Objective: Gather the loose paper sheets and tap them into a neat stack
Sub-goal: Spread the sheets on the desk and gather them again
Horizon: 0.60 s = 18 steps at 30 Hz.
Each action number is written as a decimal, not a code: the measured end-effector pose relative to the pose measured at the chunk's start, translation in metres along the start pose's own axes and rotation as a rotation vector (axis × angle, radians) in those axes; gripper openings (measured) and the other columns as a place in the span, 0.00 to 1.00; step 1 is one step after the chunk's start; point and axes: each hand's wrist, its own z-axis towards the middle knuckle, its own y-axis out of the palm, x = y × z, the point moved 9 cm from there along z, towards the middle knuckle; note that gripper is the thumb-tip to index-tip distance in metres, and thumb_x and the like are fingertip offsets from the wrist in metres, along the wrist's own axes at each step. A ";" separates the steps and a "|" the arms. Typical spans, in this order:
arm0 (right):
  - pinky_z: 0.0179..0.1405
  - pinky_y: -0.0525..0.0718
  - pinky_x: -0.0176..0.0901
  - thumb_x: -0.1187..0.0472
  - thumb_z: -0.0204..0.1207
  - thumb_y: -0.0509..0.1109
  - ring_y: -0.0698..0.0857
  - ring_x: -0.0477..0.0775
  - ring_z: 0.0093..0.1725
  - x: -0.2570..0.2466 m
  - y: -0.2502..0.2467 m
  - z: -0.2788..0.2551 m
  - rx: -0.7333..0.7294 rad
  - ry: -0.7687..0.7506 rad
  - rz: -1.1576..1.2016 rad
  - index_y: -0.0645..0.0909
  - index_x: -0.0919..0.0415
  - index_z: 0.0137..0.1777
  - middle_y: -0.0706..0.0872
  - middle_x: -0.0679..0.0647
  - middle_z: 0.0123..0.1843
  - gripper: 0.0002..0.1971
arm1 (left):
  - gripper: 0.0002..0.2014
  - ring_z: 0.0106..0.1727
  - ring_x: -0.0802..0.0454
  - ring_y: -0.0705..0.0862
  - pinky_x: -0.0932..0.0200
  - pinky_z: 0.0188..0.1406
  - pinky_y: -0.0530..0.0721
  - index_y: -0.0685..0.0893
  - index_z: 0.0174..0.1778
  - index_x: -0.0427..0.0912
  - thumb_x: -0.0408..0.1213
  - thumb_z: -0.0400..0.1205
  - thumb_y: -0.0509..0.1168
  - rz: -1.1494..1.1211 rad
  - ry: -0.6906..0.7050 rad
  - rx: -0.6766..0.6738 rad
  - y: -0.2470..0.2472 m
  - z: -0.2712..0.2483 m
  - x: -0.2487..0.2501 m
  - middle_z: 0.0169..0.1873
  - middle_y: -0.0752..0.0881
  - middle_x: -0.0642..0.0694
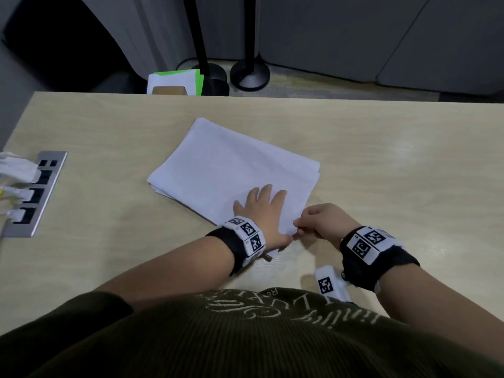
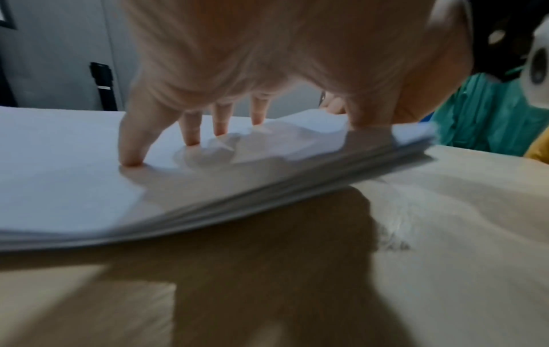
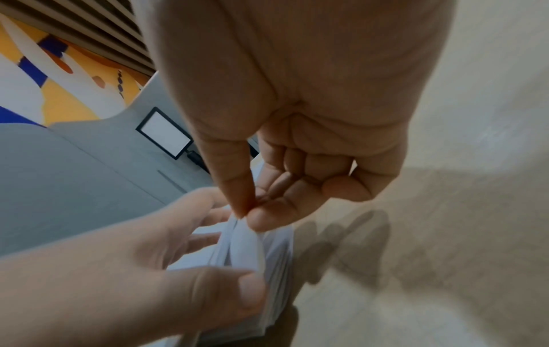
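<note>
A pile of white paper sheets [image 1: 231,165] lies slantwise on the light wooden table [image 1: 395,159], its edges slightly uneven. My left hand [image 1: 261,211] rests flat on the pile's near part. Its straight fingers [image 2: 130,159] press on the top sheet [image 2: 59,176], and the thumb sits at the near corner edge. My right hand [image 1: 298,229] is just right of it. Thumb and forefinger [image 3: 246,213] pinch the corner of a few sheets [image 3: 246,246] and lift them a little off the pile; the other fingers are curled.
A metal socket strip [image 1: 41,192] with white plugs [image 1: 16,170] is set into the table at the left. A small white tag block [image 1: 331,285] lies near my body. Beyond the far edge stand black stand bases [image 1: 249,75] and green-and-white folders [image 1: 174,81].
</note>
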 end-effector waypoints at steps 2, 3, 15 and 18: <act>0.23 0.70 0.30 0.67 0.69 0.71 0.77 0.41 0.20 0.002 -0.005 0.001 0.037 0.008 -0.045 0.81 0.60 0.25 0.86 0.53 0.26 0.12 | 0.51 0.81 0.38 0.48 0.25 0.71 0.59 0.48 0.77 0.59 0.60 0.62 0.70 0.014 -0.005 0.000 0.000 0.002 -0.004 0.81 0.48 0.49; 0.24 0.69 0.33 0.67 0.68 0.71 0.76 0.43 0.20 0.004 -0.011 0.002 0.072 0.020 -0.051 0.81 0.59 0.25 0.85 0.53 0.25 0.11 | 0.51 0.81 0.37 0.48 0.25 0.71 0.59 0.48 0.77 0.59 0.58 0.61 0.71 0.024 -0.009 -0.011 0.000 0.003 -0.007 0.81 0.48 0.49; 0.43 0.88 0.57 0.51 0.56 0.78 0.89 0.69 0.48 0.025 -0.029 0.023 0.362 0.120 0.131 0.77 0.63 0.54 0.87 0.67 0.52 0.28 | 0.40 0.83 0.36 0.45 0.26 0.74 0.59 0.49 0.78 0.55 0.49 0.73 0.62 0.072 0.025 -0.105 0.006 -0.003 -0.018 0.83 0.47 0.47; 0.53 0.87 0.58 0.44 0.62 0.79 0.88 0.67 0.51 0.019 -0.043 0.014 0.524 0.161 0.075 0.78 0.71 0.57 0.87 0.65 0.49 0.33 | 0.31 0.79 0.36 0.58 0.33 0.71 0.69 0.56 0.78 0.46 0.44 0.77 0.56 -0.004 0.078 -0.074 0.000 -0.003 -0.014 0.78 0.62 0.41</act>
